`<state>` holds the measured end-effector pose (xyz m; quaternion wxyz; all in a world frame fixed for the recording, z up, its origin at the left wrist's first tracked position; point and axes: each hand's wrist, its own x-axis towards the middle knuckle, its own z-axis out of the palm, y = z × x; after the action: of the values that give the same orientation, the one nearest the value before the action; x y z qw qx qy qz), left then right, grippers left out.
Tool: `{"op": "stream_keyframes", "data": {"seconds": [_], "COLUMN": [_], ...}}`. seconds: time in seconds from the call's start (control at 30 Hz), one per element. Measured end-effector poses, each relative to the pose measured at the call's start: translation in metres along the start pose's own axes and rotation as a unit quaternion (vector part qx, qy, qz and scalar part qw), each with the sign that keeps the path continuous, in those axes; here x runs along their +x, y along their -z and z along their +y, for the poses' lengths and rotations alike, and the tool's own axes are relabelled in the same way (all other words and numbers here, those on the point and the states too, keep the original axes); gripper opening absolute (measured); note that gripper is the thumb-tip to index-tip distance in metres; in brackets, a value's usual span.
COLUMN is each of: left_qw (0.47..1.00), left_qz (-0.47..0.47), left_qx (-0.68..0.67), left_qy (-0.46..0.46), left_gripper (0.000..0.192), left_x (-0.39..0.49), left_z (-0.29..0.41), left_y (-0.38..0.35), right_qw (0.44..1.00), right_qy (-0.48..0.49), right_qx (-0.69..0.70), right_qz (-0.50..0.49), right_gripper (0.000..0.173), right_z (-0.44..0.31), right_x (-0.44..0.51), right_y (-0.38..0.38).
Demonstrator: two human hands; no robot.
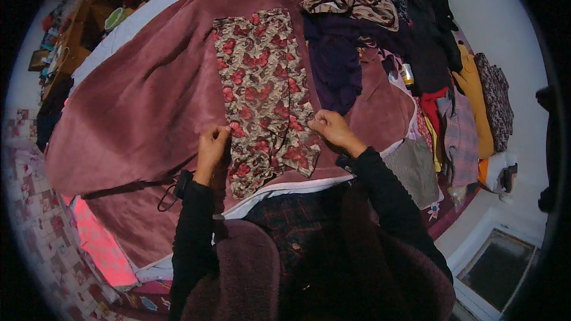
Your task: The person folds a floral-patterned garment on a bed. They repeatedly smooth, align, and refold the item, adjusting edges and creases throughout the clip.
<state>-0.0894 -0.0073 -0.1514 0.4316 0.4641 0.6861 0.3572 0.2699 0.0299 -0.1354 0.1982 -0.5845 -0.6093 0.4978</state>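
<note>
A beige garment printed with red butterflies (261, 93) lies flat and lengthwise before me on a dusty-pink plush blanket (147, 84). It looks like trousers, its two leg-like ends towards me and slightly uneven. My left hand (212, 149) pinches the garment's left edge between thumb and fingers. Opposite it, my right hand (335, 130) grips the right edge at about the same height. Some creases run through the cloth near the lower end. Just beyond my right hand lies a dark navy cloth (335, 69).
Heaped clothes line the right side, among them a mustard garment (476, 102), a plaid cloth (461, 136) and grey ribbed cloth (412, 171). A crumpled patterned cloth (357, 4) lies at the back. A small jar (407, 74) stands among the clothes. Wooden furniture (71, 60) stands left.
</note>
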Motion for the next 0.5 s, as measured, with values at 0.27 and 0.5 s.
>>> {"op": "stream_keyframes", "data": {"seconds": [0.27,0.5], "left_qw": [0.967,0.998], "left_qz": [-0.041,-0.046], "left_qx": [0.244,-0.001], "left_qy": [-0.052,0.046], "left_gripper": [0.043,0.025], "left_x": [-0.055,-0.066], "left_z": [0.031,0.020], "left_y": [-0.010,-0.015], "right_qw": [0.990,0.986], "right_qy": [-0.015,-0.020], "right_qx": [0.025,0.110], "right_qz": [-0.141,-0.125], "right_gripper": [0.033,0.029], "right_z": [-0.020,-0.023], "right_x": [-0.030,-0.043], "right_y": [-0.006,-0.005]}}
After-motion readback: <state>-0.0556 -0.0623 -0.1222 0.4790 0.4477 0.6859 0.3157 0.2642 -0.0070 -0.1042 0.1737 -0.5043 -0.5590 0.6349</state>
